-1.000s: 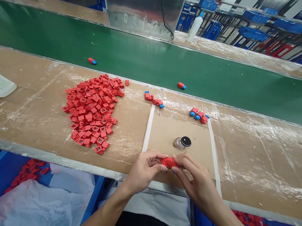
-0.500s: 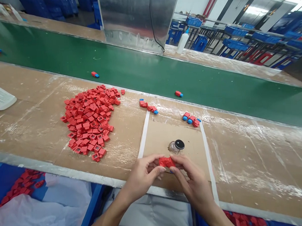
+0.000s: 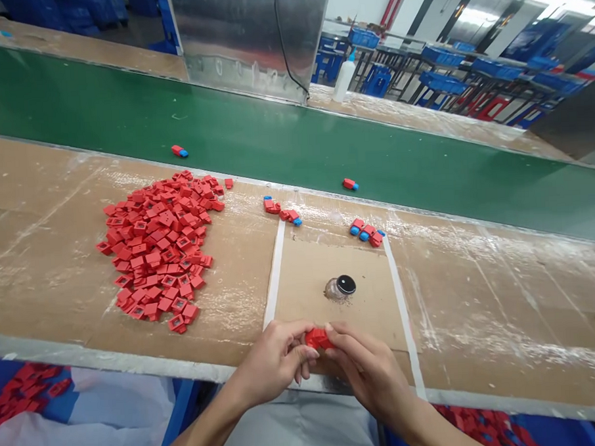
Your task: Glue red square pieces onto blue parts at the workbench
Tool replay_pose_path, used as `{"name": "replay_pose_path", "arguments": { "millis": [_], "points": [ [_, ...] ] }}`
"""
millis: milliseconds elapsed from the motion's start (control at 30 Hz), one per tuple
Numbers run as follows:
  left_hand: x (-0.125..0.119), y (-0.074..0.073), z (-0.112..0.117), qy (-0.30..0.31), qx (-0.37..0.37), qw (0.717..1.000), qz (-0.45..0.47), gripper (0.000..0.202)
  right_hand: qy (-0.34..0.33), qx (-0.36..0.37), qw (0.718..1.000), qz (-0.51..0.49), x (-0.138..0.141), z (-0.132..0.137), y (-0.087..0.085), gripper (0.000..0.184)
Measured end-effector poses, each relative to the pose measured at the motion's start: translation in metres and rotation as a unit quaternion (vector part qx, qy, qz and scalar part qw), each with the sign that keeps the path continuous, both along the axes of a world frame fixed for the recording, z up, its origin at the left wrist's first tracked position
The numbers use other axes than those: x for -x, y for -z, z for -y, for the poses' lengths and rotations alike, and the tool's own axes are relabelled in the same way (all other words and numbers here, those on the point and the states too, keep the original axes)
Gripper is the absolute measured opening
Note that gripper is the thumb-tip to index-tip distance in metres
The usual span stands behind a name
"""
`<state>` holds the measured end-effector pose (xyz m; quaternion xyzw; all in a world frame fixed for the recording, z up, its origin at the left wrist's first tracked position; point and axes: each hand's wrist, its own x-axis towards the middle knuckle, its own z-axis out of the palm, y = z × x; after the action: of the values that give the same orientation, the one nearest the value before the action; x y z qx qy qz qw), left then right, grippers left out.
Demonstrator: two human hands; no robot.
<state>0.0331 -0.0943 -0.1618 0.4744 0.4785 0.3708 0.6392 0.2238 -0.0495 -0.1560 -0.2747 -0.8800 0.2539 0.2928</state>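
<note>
Both hands meet over the near edge of the bench, pinching one small red plastic part (image 3: pixel 318 338) between their fingertips. My left hand (image 3: pixel 276 359) grips it from the left and my right hand (image 3: pixel 366 371) from the right. Just beyond them a small glass jar with a black lid (image 3: pixel 340 287) lies on a taped cardboard pad (image 3: pixel 309 275). A large heap of red square parts (image 3: pixel 158 245) lies to the left on the bench.
Small groups of red-and-blue pieces (image 3: pixel 366 231) (image 3: pixel 280 209) sit by the far edge of the pad. Two more ride on the green conveyor belt (image 3: pixel 274 132). A metal housing (image 3: pixel 250 34) stands behind the belt. Blue bins of red parts (image 3: pixel 26 389) sit below the bench.
The view has shifted, so the bench things slid left in the picture. Both hands stay pinched on the red part and have drawn slightly nearer to me.
</note>
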Motion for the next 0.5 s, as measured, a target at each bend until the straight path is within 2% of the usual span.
{"name": "replay_pose_path", "arguments": {
  "millis": [133, 233, 367, 433, 500],
  "points": [
    [0.001, 0.002, 0.002, 0.006, -0.015, 1.0, -0.002, 0.016, -0.004, -0.008, 1.0, 0.004, -0.001, 0.0, 0.0, 0.023],
    [0.002, 0.005, 0.001, 0.003, -0.026, 1.0, -0.012, 0.018, 0.005, 0.018, 1.0, -0.002, 0.0, -0.001, 0.003, 0.02],
    [0.001, 0.003, -0.004, 0.02, -0.007, 0.999, -0.036, 0.02, 0.041, 0.102, 0.994, -0.012, 0.006, 0.0, 0.011, 0.017],
    [-0.002, -0.004, -0.006, 0.042, 0.015, 0.998, -0.046, 0.02, 0.063, 0.177, 0.982, -0.024, 0.004, 0.005, 0.013, 0.019],
    [-0.002, -0.016, -0.006, 0.069, 0.031, 0.995, -0.06, 0.025, 0.085, 0.247, 0.964, -0.041, -0.011, 0.017, 0.012, 0.025]
  ]
}}
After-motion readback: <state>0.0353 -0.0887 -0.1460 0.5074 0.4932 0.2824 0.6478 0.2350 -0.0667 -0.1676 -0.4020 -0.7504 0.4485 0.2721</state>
